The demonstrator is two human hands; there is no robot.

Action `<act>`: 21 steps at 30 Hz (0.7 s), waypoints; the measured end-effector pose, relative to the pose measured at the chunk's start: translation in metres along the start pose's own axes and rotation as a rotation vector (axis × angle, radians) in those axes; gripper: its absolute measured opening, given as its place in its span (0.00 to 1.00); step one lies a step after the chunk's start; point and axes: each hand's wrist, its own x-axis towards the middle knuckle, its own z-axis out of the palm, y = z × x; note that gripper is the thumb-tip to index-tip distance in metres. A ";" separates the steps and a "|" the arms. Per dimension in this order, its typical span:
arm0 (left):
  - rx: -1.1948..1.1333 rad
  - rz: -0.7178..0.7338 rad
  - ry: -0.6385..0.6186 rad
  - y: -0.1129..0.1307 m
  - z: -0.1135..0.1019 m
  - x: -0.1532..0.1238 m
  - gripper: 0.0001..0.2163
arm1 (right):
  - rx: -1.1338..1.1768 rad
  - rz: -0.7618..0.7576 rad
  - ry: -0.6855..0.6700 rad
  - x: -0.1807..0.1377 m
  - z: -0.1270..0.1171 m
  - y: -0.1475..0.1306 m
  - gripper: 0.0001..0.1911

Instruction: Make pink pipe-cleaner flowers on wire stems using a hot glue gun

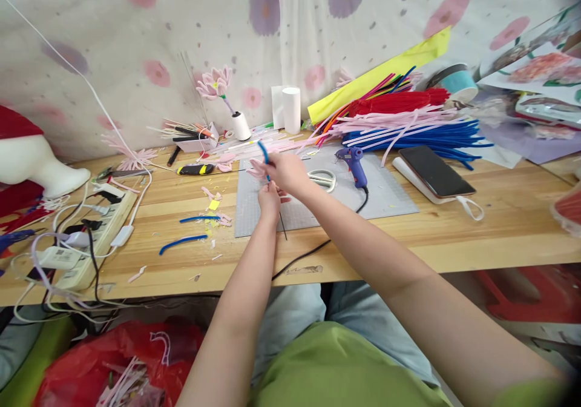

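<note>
Over the grey cutting mat, my left hand is closed around the thin dark stem of a pink pipe-cleaner flower. Just above it, my right hand pinches a blue pipe cleaner that runs beside the flower and down toward the stem. My fingers hide part of both, so how far the blue piece is wrapped cannot be seen. White-handled scissors lie behind my right wrist. Farther right, a purple glue gun rests on the mat.
Two cut blue pipe cleaners and pink scraps lie left of the mat. Behind are a finished pink flower, bundles of blue pipe cleaners and a white roll. A phone lies right; a cabled power strip left.
</note>
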 end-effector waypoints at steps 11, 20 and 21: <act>-0.124 -0.134 -0.039 0.015 0.008 -0.017 0.10 | 0.666 0.269 0.193 0.003 -0.030 0.059 0.08; -0.690 -0.365 -0.318 0.026 -0.006 -0.019 0.14 | 1.260 0.741 0.208 -0.004 -0.021 0.078 0.12; -0.693 -0.337 -0.330 0.027 -0.006 -0.021 0.14 | 1.278 0.767 0.202 -0.003 -0.020 0.079 0.12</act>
